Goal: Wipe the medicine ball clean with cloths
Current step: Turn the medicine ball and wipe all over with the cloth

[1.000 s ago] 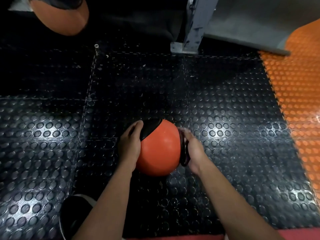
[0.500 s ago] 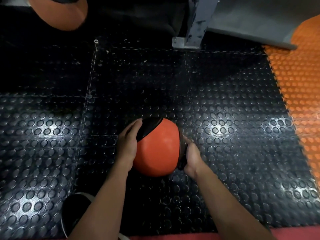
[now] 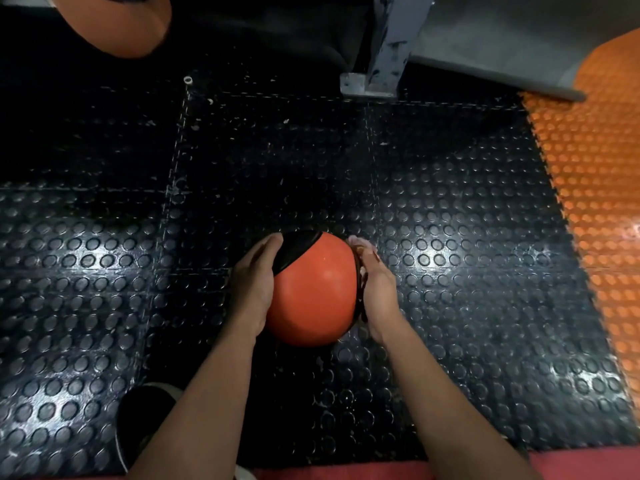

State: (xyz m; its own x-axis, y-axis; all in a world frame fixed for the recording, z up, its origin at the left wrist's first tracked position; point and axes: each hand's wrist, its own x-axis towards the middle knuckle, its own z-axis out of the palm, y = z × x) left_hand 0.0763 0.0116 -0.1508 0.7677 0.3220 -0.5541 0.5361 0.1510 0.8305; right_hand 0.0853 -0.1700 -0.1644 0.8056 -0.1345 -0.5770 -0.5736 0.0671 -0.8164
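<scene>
I note the medicine ball (image 3: 311, 292) held between both palms, left hand (image 3: 254, 289) spread flat against it, right hand (image 3: 375, 289) pressing a pale cloth (image 3: 360, 242) to its right flank.

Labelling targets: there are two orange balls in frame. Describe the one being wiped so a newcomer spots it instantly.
Start on the black studded floor mat; near its lower centre sits the medicine ball, cupped between the left hand and right hand. Unlike the other orange ball cut off at the top-left edge, it shows a black panel.
</scene>
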